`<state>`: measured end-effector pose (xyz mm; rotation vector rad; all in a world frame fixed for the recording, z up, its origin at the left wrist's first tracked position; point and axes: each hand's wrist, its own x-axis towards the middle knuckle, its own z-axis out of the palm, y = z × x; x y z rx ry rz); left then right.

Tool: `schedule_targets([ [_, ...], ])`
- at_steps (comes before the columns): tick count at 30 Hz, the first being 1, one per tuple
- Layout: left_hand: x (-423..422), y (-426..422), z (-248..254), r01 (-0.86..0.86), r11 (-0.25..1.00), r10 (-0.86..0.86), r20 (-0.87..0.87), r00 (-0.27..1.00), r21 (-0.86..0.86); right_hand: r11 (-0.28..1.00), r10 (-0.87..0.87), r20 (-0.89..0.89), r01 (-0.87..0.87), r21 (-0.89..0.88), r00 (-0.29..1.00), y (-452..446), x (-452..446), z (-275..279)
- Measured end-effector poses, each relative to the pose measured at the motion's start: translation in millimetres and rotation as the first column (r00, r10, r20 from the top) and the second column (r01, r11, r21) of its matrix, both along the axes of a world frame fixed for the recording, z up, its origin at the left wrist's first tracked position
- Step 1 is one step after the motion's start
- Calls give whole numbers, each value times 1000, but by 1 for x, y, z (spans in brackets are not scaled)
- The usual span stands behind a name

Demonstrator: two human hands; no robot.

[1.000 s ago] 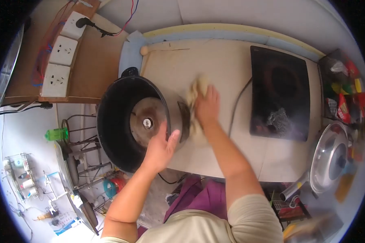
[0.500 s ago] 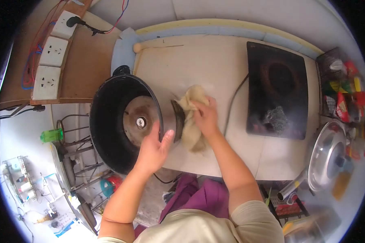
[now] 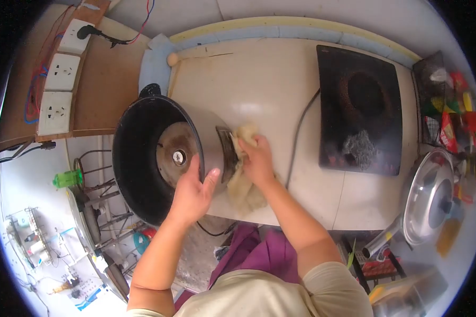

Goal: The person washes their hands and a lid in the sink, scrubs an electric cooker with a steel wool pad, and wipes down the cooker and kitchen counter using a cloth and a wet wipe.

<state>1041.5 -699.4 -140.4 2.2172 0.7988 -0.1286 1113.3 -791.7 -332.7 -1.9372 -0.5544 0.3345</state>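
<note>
A rice cooker body (image 3: 210, 119) lies tipped on its side on the counter, its black-rimmed opening turned left. Inside shows a stained heating plate (image 3: 166, 140) with a round metal centre. My left hand (image 3: 191, 193) is closed over the near edge of the rim, fingers inside and thumb on the outer wall. In my right hand (image 3: 256, 161) is a crumpled yellowish cloth (image 3: 246, 193), pressed against the cooker's side by the dark panel (image 3: 226, 153). The cloth partly covers that panel.
A black induction cooktop (image 3: 359, 111) lies on the right of the counter (image 3: 259, 68), its cord running beside it. A metal lid (image 3: 428, 198) stands at the right edge. Power sockets (image 3: 55, 112) are on the left; a wire basket (image 3: 428, 79) is at the far right.
My right hand has moved the cloth slightly left and down along the cooker's side, uncovering more of the panel. My left hand keeps its hold on the rim. The view has shifted slightly.
</note>
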Motion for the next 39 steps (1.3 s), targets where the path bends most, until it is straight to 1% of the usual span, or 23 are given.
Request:
schedule_targets([
  [2,-1,2,-5,31,999,-34,71,997,42,999,21,36,-20,-46,999,-6,-9,1],
  [3,-2,2,-3,13,999,-14,31,999,43,997,32,49,-28,-70,998,-11,-16,2],
  [6,-1,0,-3,-40,999,42,-64,997,23,997,-69,-133,72,19,989,-16,-36,4],
  [9,-5,3,-6,-79,996,76,-74,994,-30,989,-87,27,83,125,996,0,-19,2],
  [12,-1,1,-5,-64,997,64,-11,998,-51,990,-51,39,45,135,998,7,-5,-4],
  [14,-1,0,-3,-51,998,51,18,999,-34,995,-49,8,48,90,999,6,-7,1],
  [15,-1,-1,-2,-64,997,64,0,998,-50,997,-48,-10,49,66,999,4,-11,4],
  [17,2,-2,1,-85,993,83,-30,996,-76,995,-63,-96,70,72,993,0,-24,-1],
  [18,3,-1,2,-74,995,73,-20,997,-61,994,-72,-138,83,77,988,-2,-31,0],
  [21,1,-2,0,-65,997,66,6,998,-39,989,-104,-141,117,87,985,-9,-47,7],
  [24,-1,2,-7,-56,998,57,16,998,-30,987,-58,-190,85,136,980,-10,-36,3],
  [26,-9,7,-17,-53,999,53,8,999,-4,984,-67,4,65,166,998,-4,-21,-3],
  [27,-8,6,-16,-63,998,63,7,998,-24,982,-73,98,54,179,993,0,-15,-6],
  [31,-2,3,-7,-75,994,76,3,997,-84,967,-71,117,39,253,991,13,10,-13],
  [32,-1,2,-5,-70,993,70,-3,998,-97,973,-68,92,46,224,993,11,5,-12],
  [35,2,0,-1,-41,999,42,17,999,-14,985,-53,20,49,167,998,0,-17,-4],
  [37,1,1,-3,-65,998,64,-25,998,-24,987,-45,-58,54,154,997,-7,-30,-1],
  [39,-2,3,-7,-84,996,83,-57,995,-21,977,-30,-208,73,200,978,-7,-32,-8],
])
